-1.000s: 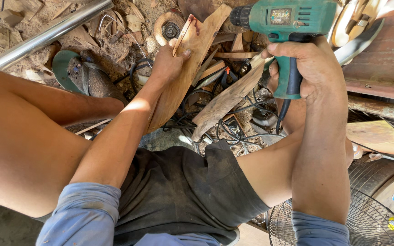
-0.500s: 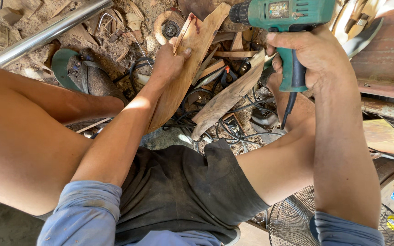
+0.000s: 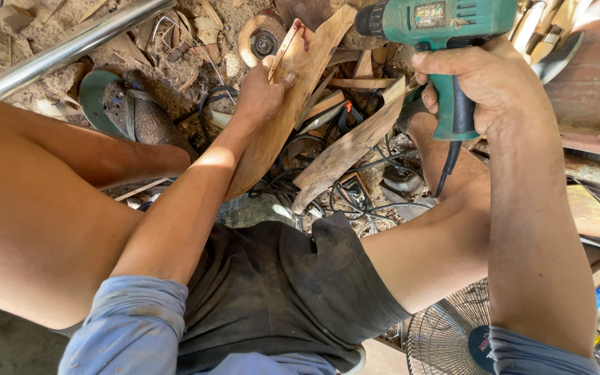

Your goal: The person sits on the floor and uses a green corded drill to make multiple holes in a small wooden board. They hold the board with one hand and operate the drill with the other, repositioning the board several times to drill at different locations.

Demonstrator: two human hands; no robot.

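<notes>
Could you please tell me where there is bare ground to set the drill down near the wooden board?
Bare dirt lies only at upper left, beyond the metal pipe, by the green sandal. Between the wooden board in the left hand and the drill in the right hand, cables and offcuts crowd the ground.

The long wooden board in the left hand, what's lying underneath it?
Under the wooden board, held by the left hand, lie black cables and wood scraps. Whatever sits directly beneath it is hidden.
</notes>
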